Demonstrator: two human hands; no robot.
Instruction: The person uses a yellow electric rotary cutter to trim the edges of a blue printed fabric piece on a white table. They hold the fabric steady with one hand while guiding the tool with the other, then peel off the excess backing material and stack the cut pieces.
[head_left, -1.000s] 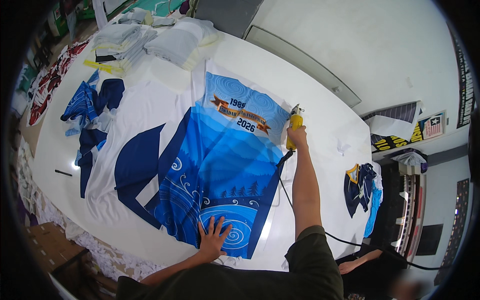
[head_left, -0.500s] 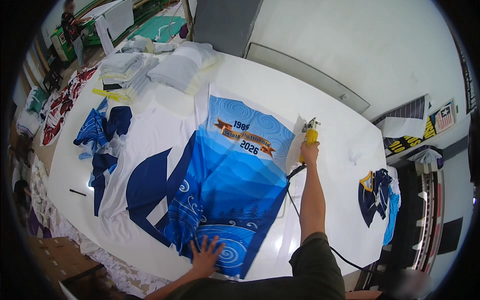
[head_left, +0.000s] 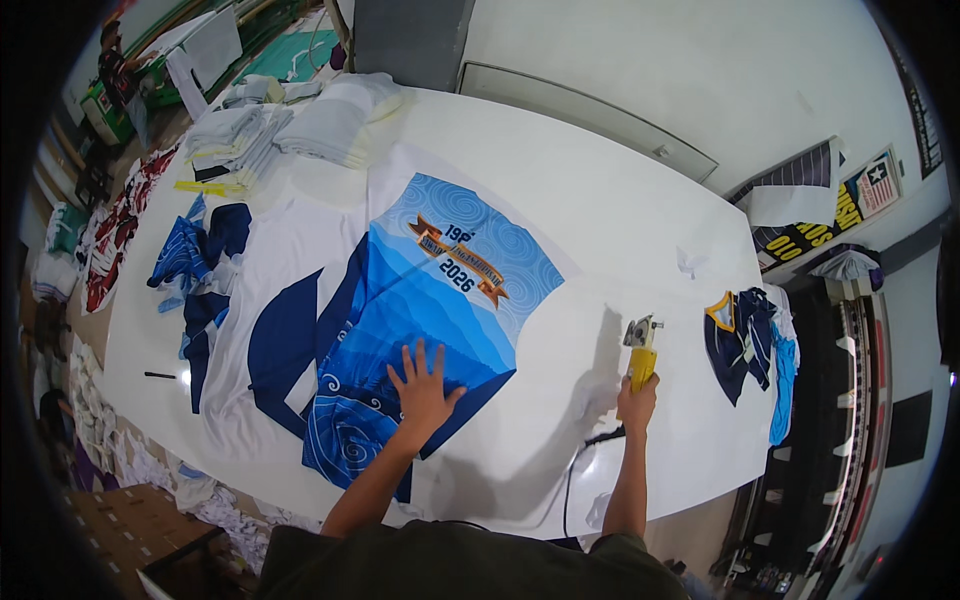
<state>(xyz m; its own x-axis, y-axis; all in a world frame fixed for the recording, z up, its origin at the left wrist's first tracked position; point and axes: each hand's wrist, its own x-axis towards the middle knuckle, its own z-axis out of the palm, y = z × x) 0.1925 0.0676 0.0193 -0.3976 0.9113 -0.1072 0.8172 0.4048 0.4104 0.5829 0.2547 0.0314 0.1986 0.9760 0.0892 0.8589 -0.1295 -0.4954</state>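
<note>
My left hand [head_left: 426, 400] lies flat with spread fingers on a blue printed fabric panel [head_left: 450, 335], which has swirls, mountain shapes and a brown ribbon banner. Under that hand the panel's lower part is creased and bunched. Off to the right, my right hand [head_left: 637, 404] is wrapped round the yellow body of a handheld electric rotary cutter [head_left: 642, 362]. Its metal blade head points away from me, apart from the fabric. A black cord [head_left: 570, 485] runs from the cutter's rear toward the near table edge.
On the white table [head_left: 570, 190] are folded grey cloth stacks [head_left: 330, 120], white-and-navy fabric [head_left: 290, 350], blue pieces [head_left: 185, 255], a black pen-like stick [head_left: 160, 375] and navy pieces with yellow trim [head_left: 735, 330]. A person [head_left: 120, 75] stands at a machine far left.
My left hand has moved forward over the panel, which has shifted left and bunched at its lower part. My right hand has drawn the cutter back and rightward, away from the panel's edge.
</note>
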